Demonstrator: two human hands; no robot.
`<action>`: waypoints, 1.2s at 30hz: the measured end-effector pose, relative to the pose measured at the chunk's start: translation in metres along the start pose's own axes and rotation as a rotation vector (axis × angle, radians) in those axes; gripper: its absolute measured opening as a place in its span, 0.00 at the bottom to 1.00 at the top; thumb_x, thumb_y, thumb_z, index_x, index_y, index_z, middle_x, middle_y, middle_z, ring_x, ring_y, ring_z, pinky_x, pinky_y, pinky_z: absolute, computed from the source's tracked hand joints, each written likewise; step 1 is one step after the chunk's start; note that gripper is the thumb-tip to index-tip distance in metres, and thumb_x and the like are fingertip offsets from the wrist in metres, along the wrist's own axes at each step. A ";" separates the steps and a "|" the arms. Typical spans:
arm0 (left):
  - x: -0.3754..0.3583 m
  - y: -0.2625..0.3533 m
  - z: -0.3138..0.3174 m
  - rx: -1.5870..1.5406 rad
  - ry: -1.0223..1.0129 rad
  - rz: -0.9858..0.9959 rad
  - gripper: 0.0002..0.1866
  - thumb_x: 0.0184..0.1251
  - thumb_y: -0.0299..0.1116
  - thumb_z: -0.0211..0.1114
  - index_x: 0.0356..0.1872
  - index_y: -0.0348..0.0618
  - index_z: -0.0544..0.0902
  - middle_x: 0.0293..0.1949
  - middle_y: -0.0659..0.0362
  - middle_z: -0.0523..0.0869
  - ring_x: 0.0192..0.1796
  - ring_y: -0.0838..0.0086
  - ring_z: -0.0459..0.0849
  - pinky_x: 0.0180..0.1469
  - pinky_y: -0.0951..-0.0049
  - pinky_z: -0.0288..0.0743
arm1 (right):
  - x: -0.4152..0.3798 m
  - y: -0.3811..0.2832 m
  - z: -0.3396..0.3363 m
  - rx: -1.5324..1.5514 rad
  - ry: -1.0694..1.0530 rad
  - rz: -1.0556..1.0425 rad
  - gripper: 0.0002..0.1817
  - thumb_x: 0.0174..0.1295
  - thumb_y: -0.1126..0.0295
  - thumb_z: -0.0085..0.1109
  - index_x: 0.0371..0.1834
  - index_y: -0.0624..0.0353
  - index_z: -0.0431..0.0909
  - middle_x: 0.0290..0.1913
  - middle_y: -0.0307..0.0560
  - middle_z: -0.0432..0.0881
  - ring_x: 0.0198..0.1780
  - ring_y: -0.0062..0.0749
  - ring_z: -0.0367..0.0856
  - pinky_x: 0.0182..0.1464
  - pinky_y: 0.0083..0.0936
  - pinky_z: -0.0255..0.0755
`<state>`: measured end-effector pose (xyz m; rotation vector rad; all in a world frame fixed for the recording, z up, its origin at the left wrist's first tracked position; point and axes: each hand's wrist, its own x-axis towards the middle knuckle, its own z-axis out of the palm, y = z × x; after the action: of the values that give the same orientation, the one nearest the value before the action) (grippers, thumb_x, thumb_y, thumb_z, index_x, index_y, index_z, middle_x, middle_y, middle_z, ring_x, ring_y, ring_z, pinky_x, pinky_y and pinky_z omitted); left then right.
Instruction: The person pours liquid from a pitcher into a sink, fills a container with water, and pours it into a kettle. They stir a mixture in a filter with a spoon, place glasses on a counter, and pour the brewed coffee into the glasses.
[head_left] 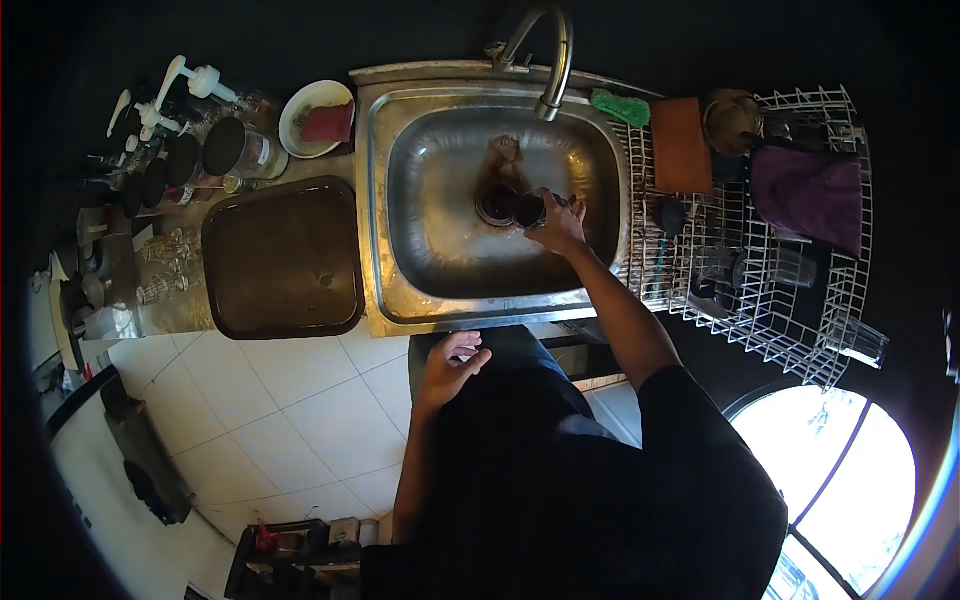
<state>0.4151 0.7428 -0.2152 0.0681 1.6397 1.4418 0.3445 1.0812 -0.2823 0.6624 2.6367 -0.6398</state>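
Observation:
My right hand reaches into the metal sink, its fingers closed around a small dark cup-like container. The container is tilted with its mouth toward the drain. Brown residue streaks the basin floor from behind the drain down to it. Whether anything is left inside the container is hidden. My left hand hangs in front of my body near the sink's front edge, fingers loosely bent and apart, holding nothing. A curved metal faucet arches over the back of the basin.
A wire dish rack on the right holds glasses, a purple cloth and a brown board. A green scrubber lies behind it. Left stand a dark tray, a white bowl, jars and pump bottles.

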 end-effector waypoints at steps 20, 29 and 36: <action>0.011 -0.022 -0.010 -0.227 0.123 -0.099 0.19 0.71 0.38 0.70 0.54 0.37 0.81 0.41 0.59 0.87 0.41 0.78 0.85 0.39 0.79 0.77 | 0.009 0.001 -0.003 -0.077 0.009 0.004 0.52 0.39 0.56 0.79 0.72 0.43 0.63 0.65 0.49 0.79 0.69 0.49 0.74 0.73 0.75 0.38; 0.012 -0.029 -0.014 -0.232 0.132 -0.102 0.20 0.71 0.41 0.69 0.56 0.39 0.78 0.43 0.57 0.87 0.43 0.77 0.85 0.39 0.79 0.76 | 0.011 -0.002 -0.001 -0.104 0.042 -0.016 0.53 0.37 0.55 0.80 0.73 0.43 0.63 0.63 0.49 0.80 0.68 0.49 0.74 0.72 0.75 0.39; 0.011 -0.036 -0.013 -0.226 0.166 -0.076 0.21 0.71 0.40 0.69 0.58 0.40 0.77 0.44 0.57 0.86 0.42 0.77 0.84 0.39 0.79 0.76 | 0.010 -0.012 -0.006 -0.162 0.039 -0.022 0.53 0.38 0.54 0.81 0.73 0.42 0.63 0.64 0.48 0.80 0.69 0.49 0.72 0.72 0.75 0.41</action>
<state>0.4184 0.7287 -0.2521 -0.2454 1.5812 1.5988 0.3285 1.0787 -0.2777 0.6040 2.6995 -0.4171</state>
